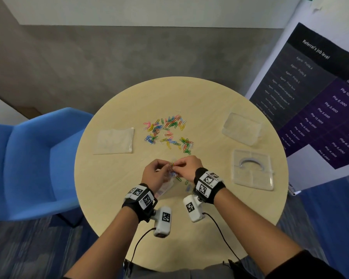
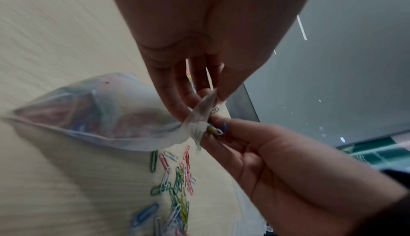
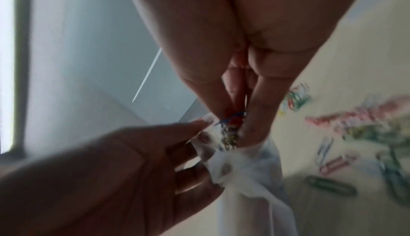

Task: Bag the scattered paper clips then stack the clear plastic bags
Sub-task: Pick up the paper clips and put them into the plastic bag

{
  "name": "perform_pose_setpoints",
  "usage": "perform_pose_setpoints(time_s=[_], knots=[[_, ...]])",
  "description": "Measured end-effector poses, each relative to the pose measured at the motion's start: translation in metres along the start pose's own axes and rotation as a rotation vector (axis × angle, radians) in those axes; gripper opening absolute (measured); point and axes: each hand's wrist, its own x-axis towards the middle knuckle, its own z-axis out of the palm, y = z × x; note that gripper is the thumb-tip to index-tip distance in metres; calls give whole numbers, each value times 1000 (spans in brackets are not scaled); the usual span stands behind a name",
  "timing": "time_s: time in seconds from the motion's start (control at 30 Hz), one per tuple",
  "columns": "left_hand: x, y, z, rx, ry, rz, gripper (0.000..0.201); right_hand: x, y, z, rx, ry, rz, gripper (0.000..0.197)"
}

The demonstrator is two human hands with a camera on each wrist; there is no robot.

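A: Which step is in hand?

B: Bagging, it would seem. Nearest the body, a clear plastic bag (image 1: 165, 185) is held above the bench (image 1: 113, 178) by the left hand (image 1: 154, 174); its mouth is pinched between the thumb and the fingers (image 2: 177, 89). A small bunch of paper clips (image 2: 214, 129) is clamped in the right hand (image 1: 186, 165), right at that mouth. Coloured clips can already be seen through the bag's wall in the left wrist view.

A: So both hands are closed on something?

B: Yes. The left hand's fingers are curled on the bag's rim, the right hand's are pressed together on the bunch. Whether the bunch is already past the rim cannot be told; the wrist views are blurred there.

A: What is called for next?

B: As a judgement: the mouth should be kept spread while the bunch is pushed in and let go, without the rim being dragged shut. A few loose clips (image 1: 178, 179) lie on the bench just under the hands and would be gathered soon.

A: And farther out?

B: The main scatter of paper clips (image 1: 167, 131) lies at the bench's middle, well apart from the hands. Left of it a flat stack of clear bags (image 1: 114, 140) is laid; to the right, two clear plastic packets (image 1: 242, 127) (image 1: 252, 169) are seen. Much is judged to be left, the stacking included.
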Motion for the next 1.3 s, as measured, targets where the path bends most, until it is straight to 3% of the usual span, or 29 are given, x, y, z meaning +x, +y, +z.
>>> perform_pose_setpoints(time_s=[0.13,0.2,0.33,0.43,0.47,0.53,0.63,0.73,0.93,1.07,1.3], knots=[[-1,0,2,56,-30,43,6,0,-15,2,-167,-63,18,23],[1,-1,2,74,-23,57,6,-2,-22,1,-219,-109,-9,15],[3,-1,-4,81,-22,64,5,-7,-24,-7,-74,-55,-96,34],[3,0,-9,50,-7,38,6,-13,-11,-28,-29,39,-142,34],[3,0,-11,37,0,21,7,-15,-1,-38,-32,67,-109,42],[4,-1,-17,33,10,5,7,-22,30,-55,-180,73,31,77],[6,-3,-26,38,10,7,8,-46,84,-55,-523,-67,257,130],[5,-5,-30,34,4,3,8,-64,110,-29,-498,-99,221,140],[-8,-6,-38,-33,6,-18,8,-31,93,4,-375,80,71,116],[-15,-6,-48,-60,4,-18,9,-7,75,3,-442,114,-6,97],[-20,-7,-55,-90,32,-35,8,5,64,7,-625,124,-186,33]])
